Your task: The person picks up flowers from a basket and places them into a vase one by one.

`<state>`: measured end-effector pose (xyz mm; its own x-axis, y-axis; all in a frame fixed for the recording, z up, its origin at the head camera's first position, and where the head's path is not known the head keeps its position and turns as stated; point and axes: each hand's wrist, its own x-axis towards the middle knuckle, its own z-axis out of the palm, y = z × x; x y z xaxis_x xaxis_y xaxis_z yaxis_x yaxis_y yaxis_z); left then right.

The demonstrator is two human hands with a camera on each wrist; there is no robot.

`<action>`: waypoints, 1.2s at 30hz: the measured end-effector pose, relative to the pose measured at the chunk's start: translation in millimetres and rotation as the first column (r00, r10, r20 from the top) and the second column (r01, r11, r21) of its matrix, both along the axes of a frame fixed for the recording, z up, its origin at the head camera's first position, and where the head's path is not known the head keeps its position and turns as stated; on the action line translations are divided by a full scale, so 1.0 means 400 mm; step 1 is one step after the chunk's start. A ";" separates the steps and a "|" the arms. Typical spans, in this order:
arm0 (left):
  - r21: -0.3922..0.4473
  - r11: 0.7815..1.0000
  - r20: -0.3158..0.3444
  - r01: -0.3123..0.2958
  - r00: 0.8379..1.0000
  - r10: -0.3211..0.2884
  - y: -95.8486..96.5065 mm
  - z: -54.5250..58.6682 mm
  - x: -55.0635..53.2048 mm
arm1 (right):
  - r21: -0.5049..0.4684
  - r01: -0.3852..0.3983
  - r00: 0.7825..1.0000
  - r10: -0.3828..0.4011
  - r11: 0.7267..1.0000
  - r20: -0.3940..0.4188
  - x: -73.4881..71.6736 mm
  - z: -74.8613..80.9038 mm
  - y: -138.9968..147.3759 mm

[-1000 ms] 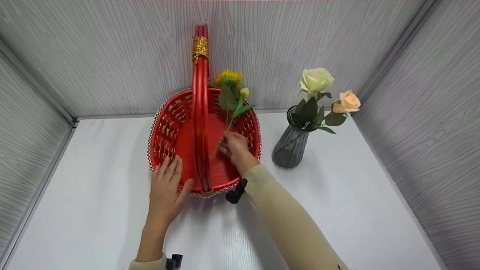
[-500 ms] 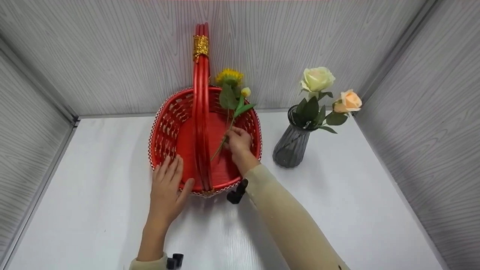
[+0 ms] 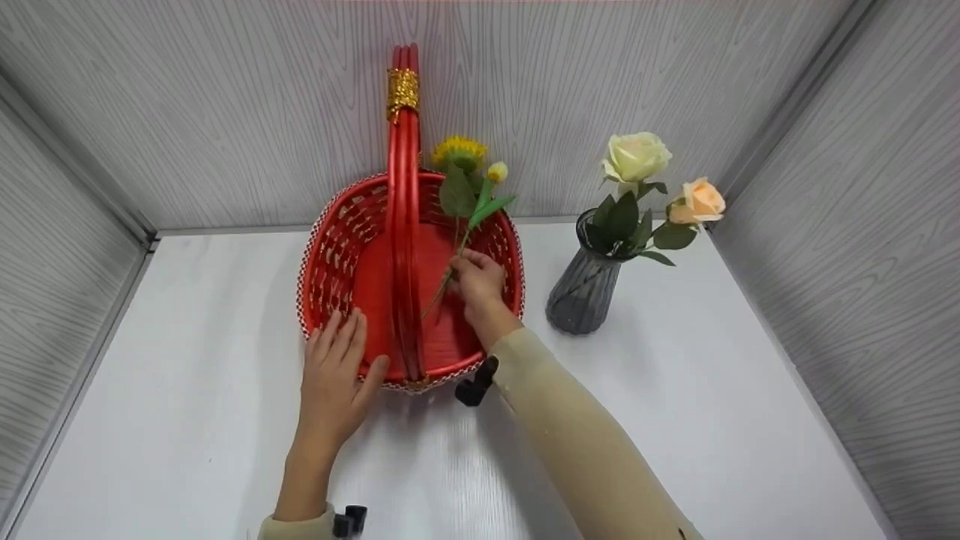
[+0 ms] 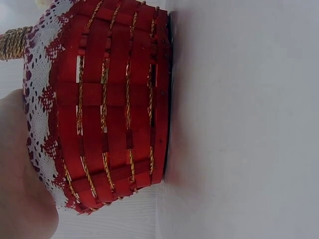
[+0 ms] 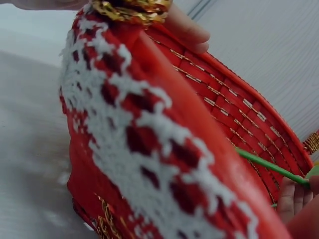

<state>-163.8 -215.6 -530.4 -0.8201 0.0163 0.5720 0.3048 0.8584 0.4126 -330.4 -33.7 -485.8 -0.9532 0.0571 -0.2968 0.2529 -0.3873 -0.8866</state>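
Note:
A red woven basket (image 3: pixel 375 292) with a tall handle and lace rim stands against the back wall. Inside its right half my right hand (image 3: pixel 480 283) pinches the green stem of a small yellow tulip (image 3: pixel 496 172). That stem (image 5: pixel 269 164) also shows in the right wrist view, where the basket rim hides much of the hand. A sunflower (image 3: pixel 459 152) leans at the basket's back right, just behind the tulip. My left hand (image 3: pixel 334 379), fingers straight, rests on the basket's front left rim. In the left wrist view the basket's lace and woven side (image 4: pixel 109 109) fill the left.
To the right of the basket a grey ribbed glass vase (image 3: pixel 583 292) holds a cream rose (image 3: pixel 636 157) and a peach rose (image 3: pixel 699 202). Grey wood-grain panels enclose the white table (image 3: pixel 187 360) at the back and both sides.
My right hand has shifted slightly up and to the right with the tulip, whose head now sits a little higher and further right. The left hand stays on the rim.

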 end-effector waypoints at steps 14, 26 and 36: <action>-0.002 1.000 0.013 0.004 1.000 -0.003 -0.006 0.003 0.004 | -0.007 -0.113 0.992 0.113 0.994 -0.056 0.018 0.004 -0.019; 0.009 1.000 0.028 -0.007 1.000 0.007 -0.003 0.001 0.000 | -0.070 -0.176 0.984 0.175 0.982 -0.022 0.030 0.016 0.005; 0.003 1.000 0.046 -0.012 0.999 0.012 -0.006 0.001 0.005 | -0.191 -0.160 0.987 0.161 0.968 -0.013 0.047 0.030 0.048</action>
<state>-161.8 -218.1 -529.9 -0.8457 0.0044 0.5337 0.2749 0.8607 0.4285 -311.7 -14.6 -474.0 -0.9444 -0.1547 -0.2902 0.3281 -0.5030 -0.7996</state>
